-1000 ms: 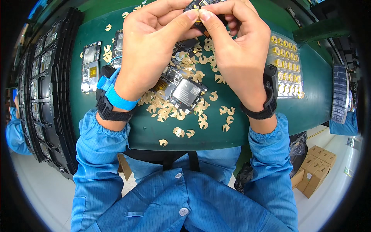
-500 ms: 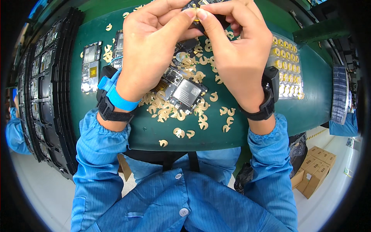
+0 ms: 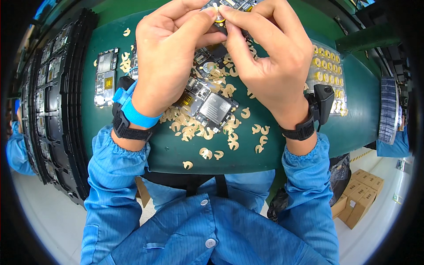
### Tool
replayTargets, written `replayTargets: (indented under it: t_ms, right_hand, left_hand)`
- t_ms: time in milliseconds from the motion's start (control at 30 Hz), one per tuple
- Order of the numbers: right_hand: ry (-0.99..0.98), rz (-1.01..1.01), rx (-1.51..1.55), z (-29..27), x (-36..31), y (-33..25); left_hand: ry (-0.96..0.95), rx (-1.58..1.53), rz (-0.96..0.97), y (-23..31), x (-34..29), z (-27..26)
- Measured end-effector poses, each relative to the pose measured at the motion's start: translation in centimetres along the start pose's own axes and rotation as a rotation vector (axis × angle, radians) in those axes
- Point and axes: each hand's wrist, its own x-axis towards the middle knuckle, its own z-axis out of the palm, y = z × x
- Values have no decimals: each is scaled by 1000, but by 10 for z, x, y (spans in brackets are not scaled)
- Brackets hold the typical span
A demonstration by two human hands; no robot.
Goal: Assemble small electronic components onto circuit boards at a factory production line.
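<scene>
My left hand (image 3: pixel 165 57) grips a dark circuit board (image 3: pixel 242 5) at the top of the view, its fingers behind and its thumb on the face. On that board sits a small round yellow-rimmed part (image 3: pixel 219 18), partly covered by my fingertips. My right hand (image 3: pixel 274 57) is closed, with its index fingertip pressed against the part near my left thumb. Its thumb lies just below. Another circuit board (image 3: pixel 214 108) with a silver shield lies under my hands among loose cream C-shaped pieces (image 3: pixel 187 126).
At left on the green table (image 3: pixel 203 165) lies another circuit board (image 3: pixel 105 75). Stacked black trays (image 3: pixel 57 110) stand along the left edge. A clear tray (image 3: pixel 329 73) of yellow-rimmed round parts lies at right. Cardboard boxes (image 3: pixel 360 194) sit on the floor.
The held board and both hands have shifted slightly left. My right index finger has stretched toward the round part, and its thumb has dropped lower. My right wrist has turned.
</scene>
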Motion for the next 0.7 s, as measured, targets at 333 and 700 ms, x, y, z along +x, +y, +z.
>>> replayTargets:
  t_ms: [333, 700]
  right_hand:
    - [-53, 12, 0, -3, -4, 1]
    - [-210, 1028, 593, 7, 3, 13]
  left_hand:
    - [15, 11, 18, -3, 1, -2]
    - [120, 181, -45, -10, 4, -9]
